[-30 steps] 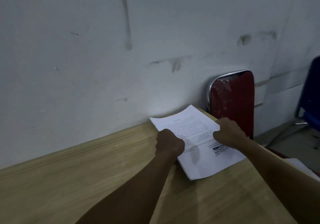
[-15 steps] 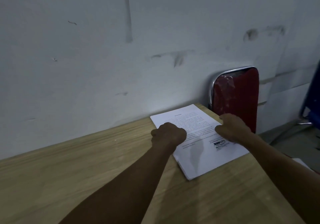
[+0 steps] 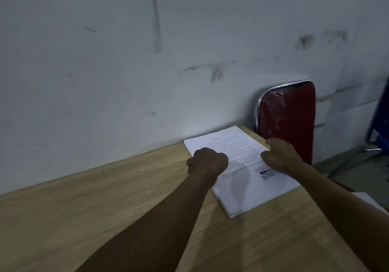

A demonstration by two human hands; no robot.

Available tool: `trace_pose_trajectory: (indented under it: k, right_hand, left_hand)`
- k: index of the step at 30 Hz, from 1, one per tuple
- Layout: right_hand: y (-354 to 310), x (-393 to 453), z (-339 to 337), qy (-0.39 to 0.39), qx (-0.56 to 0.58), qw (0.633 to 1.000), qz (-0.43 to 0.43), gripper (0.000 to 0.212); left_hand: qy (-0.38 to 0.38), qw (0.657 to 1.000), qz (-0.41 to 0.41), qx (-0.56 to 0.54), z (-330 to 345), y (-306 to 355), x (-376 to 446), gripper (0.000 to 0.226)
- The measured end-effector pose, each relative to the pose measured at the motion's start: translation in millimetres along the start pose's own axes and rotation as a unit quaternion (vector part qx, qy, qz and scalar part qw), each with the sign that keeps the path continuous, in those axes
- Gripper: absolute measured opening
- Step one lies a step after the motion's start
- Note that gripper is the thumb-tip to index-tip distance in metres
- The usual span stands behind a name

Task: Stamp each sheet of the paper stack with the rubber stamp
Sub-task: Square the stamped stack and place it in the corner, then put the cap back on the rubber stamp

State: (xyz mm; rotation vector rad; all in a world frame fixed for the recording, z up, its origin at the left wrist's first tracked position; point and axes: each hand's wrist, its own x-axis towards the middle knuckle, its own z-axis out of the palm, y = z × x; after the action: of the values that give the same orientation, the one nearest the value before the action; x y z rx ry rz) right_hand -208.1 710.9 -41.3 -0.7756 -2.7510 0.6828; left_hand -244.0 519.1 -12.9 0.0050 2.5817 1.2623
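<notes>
Head view looks down on a light wooden table (image 3: 105,208) set against a scuffed white wall (image 3: 126,61). A stack of white printed paper sheets (image 3: 248,194) lies at the far right of the table, its far corner close to the wall and its right edge near the table's right edge. The top sheet carries lines of small text and a dark blue stamped mark (image 3: 267,171) near its lower right, just beside the right hand.

The left hand (image 3: 207,160) is curled into a fist over the left edge of the stack, knuckles up; whether it holds anything inside the fist cannot be told, as the palm side is hidden. The right hand (image 3: 281,156) rests on the right side of the top sheet with its fingers bent down over the edge of the paper; whether it pinches a sheet cannot be told. A soft shadow falls on the sheet between the two forearms.

Beyond the table's far right corner stands a dark red padded chair back with a chrome rim (image 3: 288,120), close to the wall. At the far right edge, part of a blue object (image 3: 379,124) shows.
</notes>
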Motion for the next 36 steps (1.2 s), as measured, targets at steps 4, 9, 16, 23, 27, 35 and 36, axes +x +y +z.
trace_pose_trajectory:
  k: [4, 9, 16, 23, 27, 35, 36]
  right_hand:
    - [0.4, -2.0, -0.1, -0.001, -0.001, 1.000, -0.004, 0.048]
    - [-4.1, -7.8, -4.9, -0.010, -0.019, 1.000, -0.001, 0.046]
    - [-24.9, -44.9, -4.6, 0.031, -0.008, 0.998, -0.051, 0.055]
    - [-70.2, -120.7, -8.3, 0.063, 0.088, 0.985, -0.135, 0.028]
    - [-105.1, -173.3, -12.8, 0.035, 0.124, 0.975, -0.183, 0.020]
    - [-170.2, -288.3, -4.7, -0.077, 0.126, 0.953, -0.266, 0.044]
    - [-176.0, -300.2, -0.8, -0.104, 0.114, 0.953, -0.262, 0.051]
  left_hand:
    - [-0.004, 1.000, -0.002, 0.016, -0.6, 0.7, -2.8, 0.034]
    - [-0.012, 1.000, -0.008, -0.002, -4.2, 2.2, -5.4, 0.033]
    - [-0.009, 1.000, 0.025, -0.016, -25.0, 8.5, -27.3, 0.042]
    - [-0.035, 0.992, 0.125, 0.006, -95.6, 3.4, -82.1, 0.018]
    - [-0.038, 0.983, 0.181, 0.012, -149.7, -13.4, -125.3, 0.027]
    - [0.032, 0.967, 0.252, -0.028, -240.5, -91.1, -201.1, 0.023]
    - [0.038, 0.967, 0.248, -0.039, -247.4, -103.2, -208.3, 0.022]
